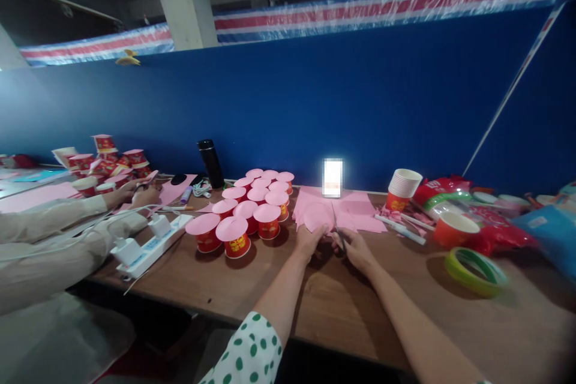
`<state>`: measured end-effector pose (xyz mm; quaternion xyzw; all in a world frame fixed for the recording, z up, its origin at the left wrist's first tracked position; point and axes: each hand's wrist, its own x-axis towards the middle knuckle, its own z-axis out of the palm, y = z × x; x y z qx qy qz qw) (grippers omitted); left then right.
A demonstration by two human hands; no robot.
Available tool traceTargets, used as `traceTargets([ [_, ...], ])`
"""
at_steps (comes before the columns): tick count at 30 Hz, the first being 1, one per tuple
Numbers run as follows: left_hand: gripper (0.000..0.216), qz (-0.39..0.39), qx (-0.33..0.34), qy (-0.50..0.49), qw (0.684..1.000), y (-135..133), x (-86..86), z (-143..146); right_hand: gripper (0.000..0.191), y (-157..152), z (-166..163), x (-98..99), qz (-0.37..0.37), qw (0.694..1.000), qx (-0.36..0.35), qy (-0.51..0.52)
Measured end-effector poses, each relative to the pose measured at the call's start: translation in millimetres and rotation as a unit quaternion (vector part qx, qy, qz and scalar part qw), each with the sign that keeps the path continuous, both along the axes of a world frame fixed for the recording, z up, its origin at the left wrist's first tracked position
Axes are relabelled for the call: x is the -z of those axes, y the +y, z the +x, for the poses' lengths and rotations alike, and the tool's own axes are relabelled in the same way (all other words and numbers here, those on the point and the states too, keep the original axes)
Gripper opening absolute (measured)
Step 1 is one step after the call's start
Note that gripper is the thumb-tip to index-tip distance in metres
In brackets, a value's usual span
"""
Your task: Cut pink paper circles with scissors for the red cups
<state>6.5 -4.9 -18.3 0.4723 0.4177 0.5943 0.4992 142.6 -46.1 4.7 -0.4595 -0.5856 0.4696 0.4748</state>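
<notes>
My left hand (310, 239) is closed on the lower edge of a pink paper piece (315, 213) that lies on a spread of pink sheets (355, 211). My right hand (355, 248) grips scissors (337, 225), whose blades point up into the pink paper between my two hands. Just left of my hands stands a cluster of several red paper cups (252, 213), each capped with a pink paper disc.
A stack of red cups (402, 189), a single cup (454, 229), a green tape roll (476, 270) and red bags (490, 222) lie to the right. A black flask (211, 163), power strip (148, 245) and a co-worker's sleeved arms (67, 222) are left. A blue wall (315, 102) backs the table.
</notes>
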Motion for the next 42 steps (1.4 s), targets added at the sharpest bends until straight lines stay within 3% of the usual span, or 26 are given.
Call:
traceTargets([
  [29,0.036,-0.019,-0.001,-0.015,1.0,-3.9,-6.8,0.1,0.042,1.2,0.5,3.2,-0.017,1.0,0.021,0.001],
  [42,0.034,-0.008,-0.01,-0.001,1.0,-1.2,-2.2,-0.5,0.039,-1.0,-0.3,-0.4,-0.019,1.0,0.024,-0.001],
])
